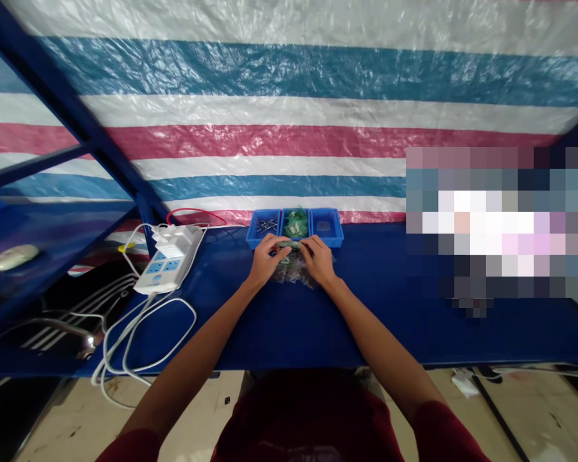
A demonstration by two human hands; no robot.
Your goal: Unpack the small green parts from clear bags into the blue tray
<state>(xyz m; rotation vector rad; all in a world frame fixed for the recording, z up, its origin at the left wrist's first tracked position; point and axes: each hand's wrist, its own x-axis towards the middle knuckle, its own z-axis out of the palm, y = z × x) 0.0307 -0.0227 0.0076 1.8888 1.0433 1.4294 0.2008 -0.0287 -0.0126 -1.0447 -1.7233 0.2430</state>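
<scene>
My left hand (268, 258) and my right hand (318, 258) meet in front of three small blue bins. Between their fingertips they hold a small pale green item (289, 244), too small to make out clearly. Metal screw-like pieces lie in the left bin (254, 242). Green packets (296, 224) fill the middle bin. In the right bin (334, 243) there is a small clear item. Clear plastic bags (293, 273) with small contents lie on the blue table just below my hands.
A white power strip (166, 273) with plugs stands at the left, its white cable (192, 314) looped on the blue table (289, 333). Blue frame bars (115, 163) rise at the left. A striped sheet (270, 141) hangs behind. The right side is pixelated.
</scene>
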